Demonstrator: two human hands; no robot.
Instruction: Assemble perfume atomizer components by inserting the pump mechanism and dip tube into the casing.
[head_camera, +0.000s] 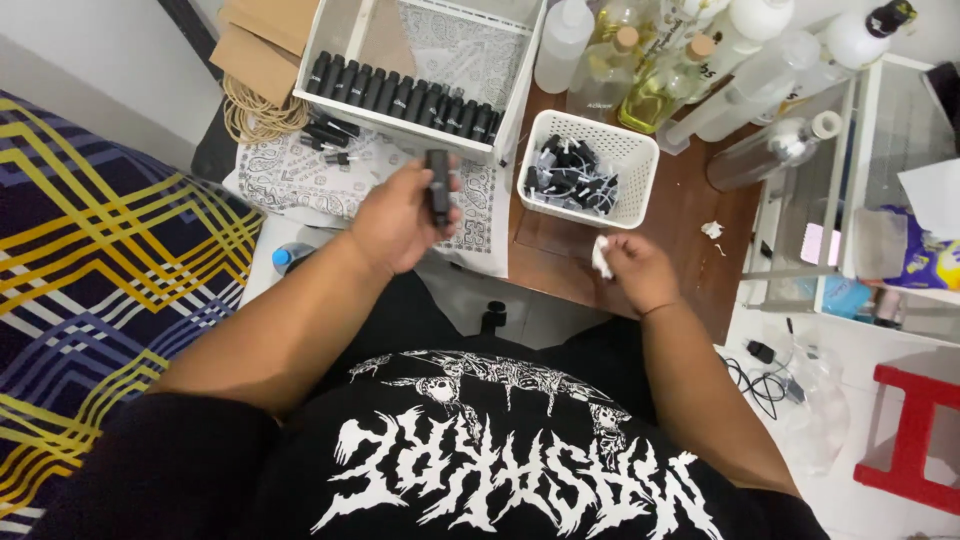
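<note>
Black vial (438, 186) in left hand (395, 222)

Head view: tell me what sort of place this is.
Probably a home workspace for filling small bottles: a patterned bedspread beside a low wooden table, rows of small black bottles in a white tray, and large clear liquid bottles.

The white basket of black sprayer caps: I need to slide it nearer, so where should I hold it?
Probably grip the white basket by its near rim, coming from the right hand side; the perforated walls are upright and that edge is unobstructed, while bottles crowd behind.
</note>
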